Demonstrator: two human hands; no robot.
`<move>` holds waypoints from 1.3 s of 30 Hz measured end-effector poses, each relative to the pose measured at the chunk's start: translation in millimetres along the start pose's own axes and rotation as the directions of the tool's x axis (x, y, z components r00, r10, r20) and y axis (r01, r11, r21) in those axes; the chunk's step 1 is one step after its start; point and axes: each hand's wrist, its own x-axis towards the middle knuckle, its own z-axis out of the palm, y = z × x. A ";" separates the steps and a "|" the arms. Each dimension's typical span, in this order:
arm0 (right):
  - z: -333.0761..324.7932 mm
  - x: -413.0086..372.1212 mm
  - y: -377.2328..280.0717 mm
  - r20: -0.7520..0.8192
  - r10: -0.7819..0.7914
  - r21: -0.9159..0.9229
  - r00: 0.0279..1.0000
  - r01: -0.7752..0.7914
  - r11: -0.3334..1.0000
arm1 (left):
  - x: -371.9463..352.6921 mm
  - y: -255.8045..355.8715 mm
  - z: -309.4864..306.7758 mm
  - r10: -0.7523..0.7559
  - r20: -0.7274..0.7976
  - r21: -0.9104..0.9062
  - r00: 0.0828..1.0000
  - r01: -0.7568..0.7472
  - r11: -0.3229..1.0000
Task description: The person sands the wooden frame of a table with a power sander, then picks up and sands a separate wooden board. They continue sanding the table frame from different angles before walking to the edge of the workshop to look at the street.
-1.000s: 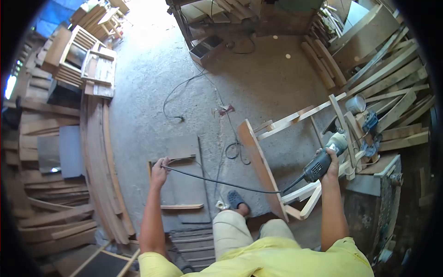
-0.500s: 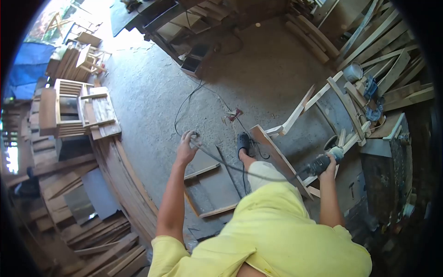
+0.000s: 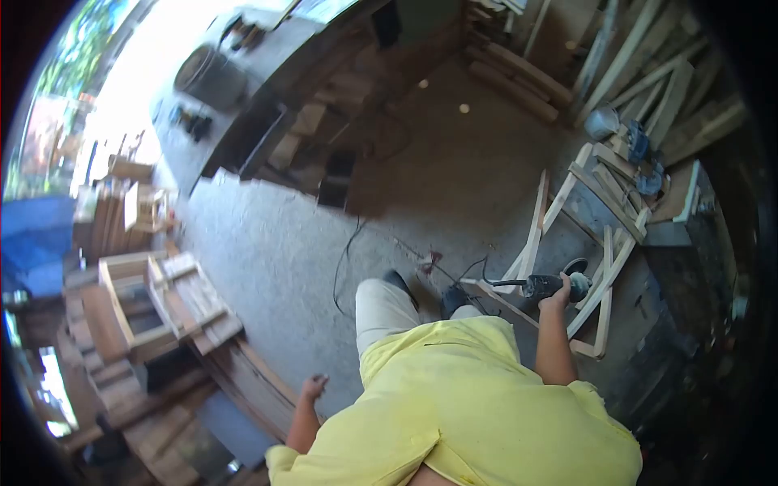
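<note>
My right hand [image 3: 556,295] is wrapped around the dark body of an angle grinder [image 3: 541,286], its disc facing away from me at the right. The grinder's black cord [image 3: 506,283] leaves its rear end and loops down toward the floor by my feet. Just beyond the grinder stands a pale wooden frame [image 3: 609,279] of slanted and crossed pieces, overlapping the disc in this view. Down at my left side hangs my left hand [image 3: 314,386], fingers loosely bent and nothing visible in them, near long boards [image 3: 259,389].
A workbench [image 3: 275,134] with a bucket [image 3: 209,77] stands ahead. Small wooden frames [image 3: 134,300] sit on stacked timber at the left. Planks [image 3: 648,81] lean at the far right, near a metal-edged box [image 3: 677,219]. A cord [image 3: 347,251] lies across the floor.
My left hand has let go of the cord and dropped back to my side. The grinder stays in my right hand. My view has turned and my legs have stepped forward.
</note>
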 end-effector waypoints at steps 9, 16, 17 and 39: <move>45.6 -34.9 40.2 -0.412 -0.482 -0.270 0.773 0.402 0.875 | 109.4 242.5 -177.0 0.264 0.064 0.006 0.962 -0.265 0.964; 44.6 -60.7 66.2 -0.446 -0.616 -0.587 0.649 0.308 0.749 | 81.9 604.8 -241.3 0.705 0.142 0.043 0.694 -0.716 0.697; 52.7 -57.8 73.2 -0.481 -0.600 -0.565 0.639 0.298 0.770 | 84.6 648.5 -234.3 0.759 0.174 0.011 0.628 -0.772 0.636; 373.6 69.2 39.8 -0.471 -0.348 -0.735 0.811 -0.141 0.663 | -15.2 1209.1 292.7 -0.387 0.895 0.339 0.222 -0.903 0.263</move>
